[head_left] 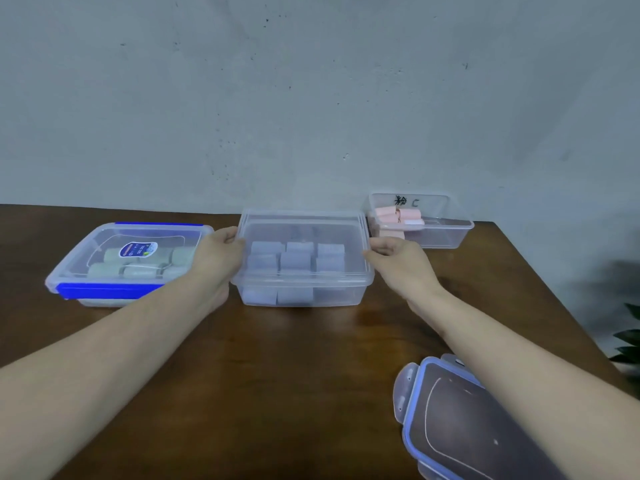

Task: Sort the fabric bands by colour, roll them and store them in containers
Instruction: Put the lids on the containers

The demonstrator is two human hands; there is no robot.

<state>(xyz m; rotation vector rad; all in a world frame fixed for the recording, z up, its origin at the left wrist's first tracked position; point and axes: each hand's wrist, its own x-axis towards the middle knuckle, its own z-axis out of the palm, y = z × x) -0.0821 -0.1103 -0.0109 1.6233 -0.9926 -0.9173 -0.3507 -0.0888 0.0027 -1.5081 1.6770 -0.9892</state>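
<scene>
1. Nearest to the person, a loose lid (460, 424) with a blue seal and side clips lies flat on the worktop (294, 375), partly under the right forearm. I'd guess it goes on the open box at the back.
2. Middle box (301, 258): clear plastic, lid on, full of rolled blue-grey bands (294, 261). Left hand (218, 251) and right hand (398, 258) pinch its two short ends, fingers curled at the rim. Looks light and a bit flexy, so holding by the rim at both ends makes sense; smooth plastic could slip.
3. On the left, the blue-clipped container (128, 261) is shut, with pale green rolls (138, 265) inside.
4. Far right, the open tub (426, 220) holds pink rolls (398, 216), soft stuff that might unroll.
</scene>
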